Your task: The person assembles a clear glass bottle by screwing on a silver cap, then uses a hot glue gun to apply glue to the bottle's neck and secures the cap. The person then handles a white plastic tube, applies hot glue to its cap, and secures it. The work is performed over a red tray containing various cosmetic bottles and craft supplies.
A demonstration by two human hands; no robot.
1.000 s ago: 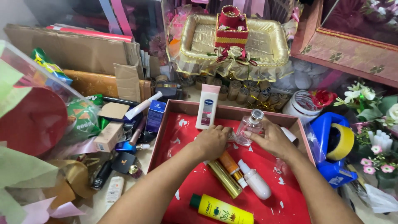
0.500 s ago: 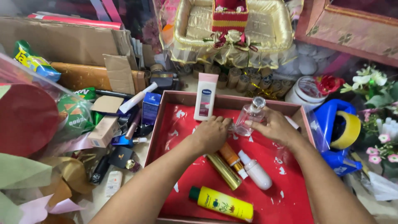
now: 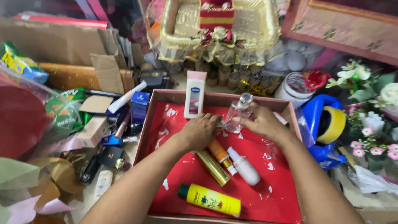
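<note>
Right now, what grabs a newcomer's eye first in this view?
The red-lined tray at centre, where the left hand and right hand meet on a clear glass bottle near its far edge. A yellow bottle lies near the front edge. Beyond the tray sits a gold fabric basket.

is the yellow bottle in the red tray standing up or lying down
Lying down. The yellow bottle rests on its side on the red tray, its green cap pointing left, near the front edge, apart from both hands.
</note>
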